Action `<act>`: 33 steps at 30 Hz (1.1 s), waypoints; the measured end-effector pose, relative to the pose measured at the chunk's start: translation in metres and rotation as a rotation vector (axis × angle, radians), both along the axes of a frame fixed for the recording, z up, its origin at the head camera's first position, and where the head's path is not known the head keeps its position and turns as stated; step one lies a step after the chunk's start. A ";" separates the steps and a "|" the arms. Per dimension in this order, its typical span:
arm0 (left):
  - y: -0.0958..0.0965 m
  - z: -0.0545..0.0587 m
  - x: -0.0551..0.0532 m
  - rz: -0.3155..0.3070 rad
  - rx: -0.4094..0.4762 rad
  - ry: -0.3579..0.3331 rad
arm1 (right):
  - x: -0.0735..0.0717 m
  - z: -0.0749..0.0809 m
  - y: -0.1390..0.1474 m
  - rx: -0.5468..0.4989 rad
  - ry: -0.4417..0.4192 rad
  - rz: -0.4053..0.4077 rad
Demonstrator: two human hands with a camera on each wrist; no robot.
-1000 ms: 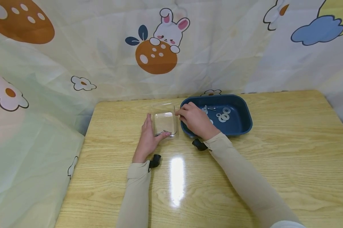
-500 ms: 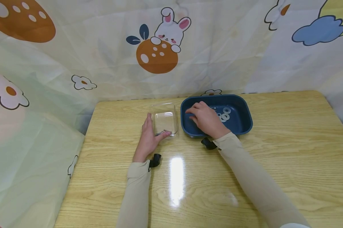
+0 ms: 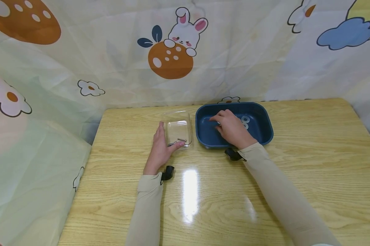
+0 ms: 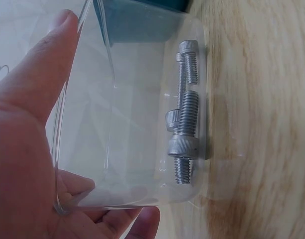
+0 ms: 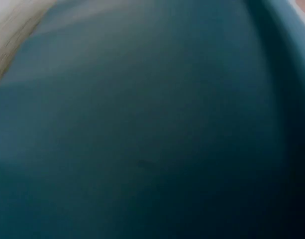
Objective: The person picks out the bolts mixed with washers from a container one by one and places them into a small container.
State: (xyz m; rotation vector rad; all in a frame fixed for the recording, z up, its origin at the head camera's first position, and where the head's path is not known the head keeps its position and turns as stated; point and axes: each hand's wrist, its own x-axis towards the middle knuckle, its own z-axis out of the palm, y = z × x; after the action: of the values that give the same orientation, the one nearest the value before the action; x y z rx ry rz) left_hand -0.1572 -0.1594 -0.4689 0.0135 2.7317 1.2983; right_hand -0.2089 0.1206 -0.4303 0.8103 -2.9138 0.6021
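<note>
My left hand (image 3: 160, 150) holds a clear plastic box (image 3: 177, 128) by its near left corner, thumb across the front rim and fingers along the side. Several silver socket-head bolts (image 4: 184, 114), thick and thin, lie together in it in the left wrist view. My right hand (image 3: 232, 128) is inside the blue basin (image 3: 206, 135), index finger and thumb bent toward each other. A small pale spot shows between those fingertips; I cannot tell whether it is gripped. Flat metal washers (image 3: 245, 119) lie beside this hand, partly covered by it.
The basin's blue wall (image 5: 142, 114) fills most of the right wrist view and is blurred. Both containers stand side by side near the back of the wooden table (image 3: 203, 205). A patterned cloth (image 3: 240, 65) hangs right behind them.
My right hand has moved right, from the box's edge to the middle of the basin, and now covers more of the washers. My left hand has stayed at the box.
</note>
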 end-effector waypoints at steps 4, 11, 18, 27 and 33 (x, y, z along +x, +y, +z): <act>-0.001 0.000 0.000 0.000 0.000 0.003 | -0.002 -0.003 0.005 0.027 -0.013 -0.011; -0.003 0.001 0.001 0.004 -0.006 0.003 | -0.006 -0.007 0.008 0.049 -0.055 -0.043; -0.001 0.000 0.001 -0.013 0.012 -0.002 | -0.008 -0.014 0.012 0.058 -0.090 -0.070; -0.001 -0.001 0.001 -0.008 0.013 -0.005 | -0.010 -0.022 0.014 0.096 -0.096 -0.081; -0.001 0.000 0.001 -0.008 -0.003 -0.015 | -0.010 -0.024 0.013 0.116 -0.111 -0.103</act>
State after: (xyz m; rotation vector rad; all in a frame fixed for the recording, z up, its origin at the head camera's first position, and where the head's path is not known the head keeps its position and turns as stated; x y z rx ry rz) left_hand -0.1564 -0.1608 -0.4684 0.0143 2.7184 1.2869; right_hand -0.2190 0.1336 -0.4546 0.6523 -3.0934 0.4878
